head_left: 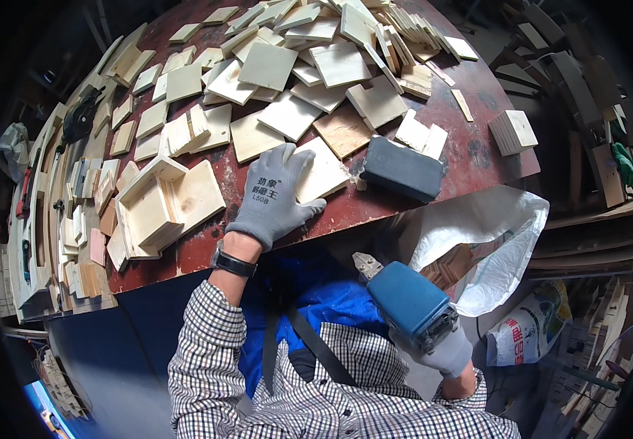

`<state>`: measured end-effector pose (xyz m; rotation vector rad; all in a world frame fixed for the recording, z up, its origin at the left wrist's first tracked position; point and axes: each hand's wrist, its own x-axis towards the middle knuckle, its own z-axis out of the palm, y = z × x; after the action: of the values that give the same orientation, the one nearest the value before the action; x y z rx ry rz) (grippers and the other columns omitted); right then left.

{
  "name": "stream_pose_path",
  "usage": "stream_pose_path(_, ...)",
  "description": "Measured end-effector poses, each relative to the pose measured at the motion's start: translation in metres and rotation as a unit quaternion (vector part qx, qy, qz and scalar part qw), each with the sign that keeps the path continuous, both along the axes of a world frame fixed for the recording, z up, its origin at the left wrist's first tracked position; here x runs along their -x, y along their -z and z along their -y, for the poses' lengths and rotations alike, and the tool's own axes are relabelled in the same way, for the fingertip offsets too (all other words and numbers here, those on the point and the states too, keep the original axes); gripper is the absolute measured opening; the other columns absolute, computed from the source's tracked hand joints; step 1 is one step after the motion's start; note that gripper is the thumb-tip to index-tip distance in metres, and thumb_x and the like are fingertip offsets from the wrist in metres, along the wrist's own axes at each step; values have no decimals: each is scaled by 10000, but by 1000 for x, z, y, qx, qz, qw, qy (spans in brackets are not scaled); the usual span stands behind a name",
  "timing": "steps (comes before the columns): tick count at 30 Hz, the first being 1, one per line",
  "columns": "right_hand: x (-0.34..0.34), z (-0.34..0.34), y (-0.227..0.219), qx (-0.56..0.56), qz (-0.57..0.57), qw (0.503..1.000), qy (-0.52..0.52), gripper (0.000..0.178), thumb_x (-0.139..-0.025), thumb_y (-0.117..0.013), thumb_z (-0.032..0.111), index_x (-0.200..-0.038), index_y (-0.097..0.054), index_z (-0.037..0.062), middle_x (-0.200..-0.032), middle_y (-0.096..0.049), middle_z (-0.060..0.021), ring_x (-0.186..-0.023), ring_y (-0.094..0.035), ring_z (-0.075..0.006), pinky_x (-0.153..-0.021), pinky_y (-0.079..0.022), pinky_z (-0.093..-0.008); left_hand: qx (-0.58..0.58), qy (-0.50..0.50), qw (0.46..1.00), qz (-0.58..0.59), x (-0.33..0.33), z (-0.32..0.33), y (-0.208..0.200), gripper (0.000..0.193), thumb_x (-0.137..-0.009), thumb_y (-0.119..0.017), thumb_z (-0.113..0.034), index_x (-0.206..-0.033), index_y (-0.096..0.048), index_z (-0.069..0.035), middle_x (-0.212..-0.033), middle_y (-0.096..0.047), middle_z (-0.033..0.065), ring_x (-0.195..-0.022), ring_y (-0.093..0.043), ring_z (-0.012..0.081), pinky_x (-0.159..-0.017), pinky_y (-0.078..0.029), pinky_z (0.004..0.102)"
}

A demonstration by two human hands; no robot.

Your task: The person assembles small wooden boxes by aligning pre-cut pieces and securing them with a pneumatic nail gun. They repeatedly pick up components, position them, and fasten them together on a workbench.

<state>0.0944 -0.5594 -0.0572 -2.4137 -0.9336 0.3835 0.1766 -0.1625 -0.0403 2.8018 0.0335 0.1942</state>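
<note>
My left hand [276, 194], in a grey work glove, lies on the front part of the red table with its fingers spread. Its fingertips reach onto a pale square wooden board [322, 174] near the table's edge. In front of my body and below the table edge, my right hand [441, 355], also gloved, is closed around a blue nail gun [408, 296]. The tool's metal nose points up and left, and its body hides most of my fingers. To the right of the board sits a dark rectangular block [402, 170].
Many loose wooden boards [267, 66] are heaped across the red table [470, 150]. An assembled wooden piece [163, 205] stands left of my hand. A wood stack [514, 133] sits by the right edge. An open white sack [492, 271] holding wood hangs below it.
</note>
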Motion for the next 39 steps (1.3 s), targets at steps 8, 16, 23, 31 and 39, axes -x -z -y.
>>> stream_pose_path(8, -22, -34, -42, 0, -47, 997, -54, 436, -864, -767, 218, -1286, -692, 136, -1223, -723, -76, -1094, -704, -294, -913, -578, -447, 86, 16, 993, 82, 35, -17, 10, 1008, -679, -916, -412, -1527, -453, -122, -1493, -483, 156, -1412, -437, 365, -1195, -331, 500)
stream_pose_path(16, -17, -30, -17, -99, -128, 986, 40, 393, -841, -769, 92, -1204, -638, 18, -881, -727, -107, -656, -689, -148, -576, -558, -315, 100, -12, 981, 164, 92, -24, -18, 926, -728, -898, -382, -1517, -485, -130, -1575, -408, 169, -1482, -350, 393, -1262, -264, 529)
stream_pose_path(23, -18, -64, -49, -40, -136, 990, 5, 307, -854, -758, 147, -1135, -691, 41, -828, -739, -90, -668, -711, -198, -609, -574, -357, -74, -150, 972, 166, 178, -101, -69, 890, -686, -878, -208, -1486, -502, -106, -1528, -466, 177, -1411, -434, 399, -1202, -358, 510)
stream_pose_path(31, -21, -61, -42, 44, -12, 983, -179, 441, -871, -770, 211, -1305, -698, 188, -1280, -702, -74, -1118, -702, -318, -913, -586, -450, -21, -80, 986, 143, 158, -73, -55, 914, -663, -906, -219, -1483, -522, -98, -1550, -475, 165, -1432, -446, 387, -1195, -389, 489)
stream_pose_path(39, -12, -45, -43, 69, -105, 987, -100, 510, -842, -759, 200, -1347, -690, 195, -1350, -679, -57, -1209, -670, -322, -992, -557, -481, -1, 55, 995, 82, 53, -18, 6, 897, -752, -865, -439, -1482, -487, -80, -1544, -463, 174, -1457, -417, 384, -1228, -337, 500)
